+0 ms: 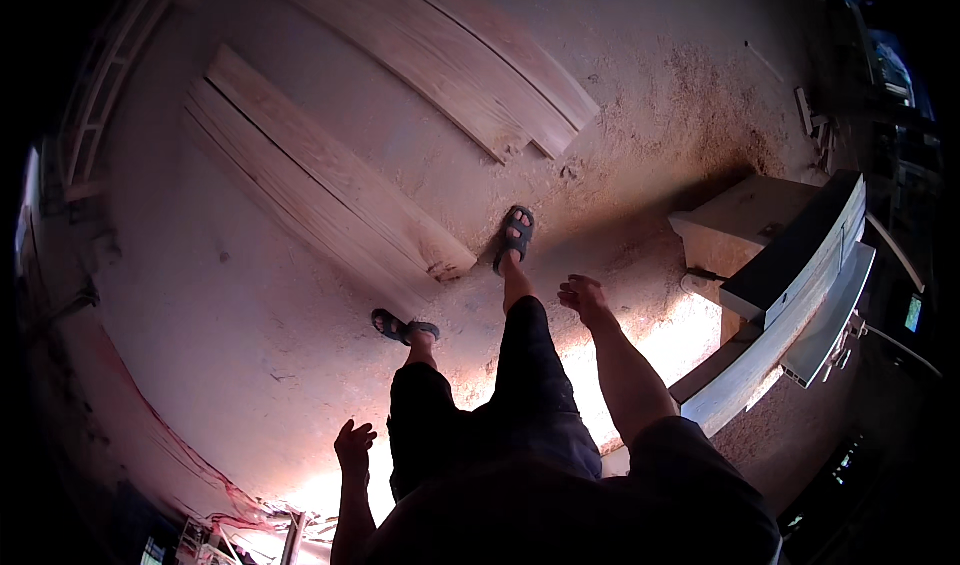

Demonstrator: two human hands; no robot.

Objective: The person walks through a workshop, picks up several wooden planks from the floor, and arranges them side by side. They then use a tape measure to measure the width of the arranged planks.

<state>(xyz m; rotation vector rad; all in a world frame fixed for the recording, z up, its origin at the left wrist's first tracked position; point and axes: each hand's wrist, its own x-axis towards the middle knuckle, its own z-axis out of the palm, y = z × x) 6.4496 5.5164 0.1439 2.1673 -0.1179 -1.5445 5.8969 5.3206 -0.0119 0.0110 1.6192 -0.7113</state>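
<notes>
Dark shorts and shirt nearest, over two sandalled feet on a dusty, sawdust-strewn floor (250, 305). Left hand (354, 445) hanging empty, fingers released and spread, holding nothing. Right hand (583, 297) likewise empty, fingers loosely curled, near a pale boxy machine (790, 265) at right. Long grained wooden planks (330, 190) flat on the floor ahead, just beside the right sandal (514, 237); curved boards (470, 65) farther off

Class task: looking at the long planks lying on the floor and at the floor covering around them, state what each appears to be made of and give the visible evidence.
Planks: apparently bare, unfinished wood, pale with long dark grain lines running lengthwise and rough ends. Floor: probably concrete, matt and grey-brown, dusted with what looks like sawdust, a loose, fine, orange-tan scatter. Both hands are empty.
</notes>
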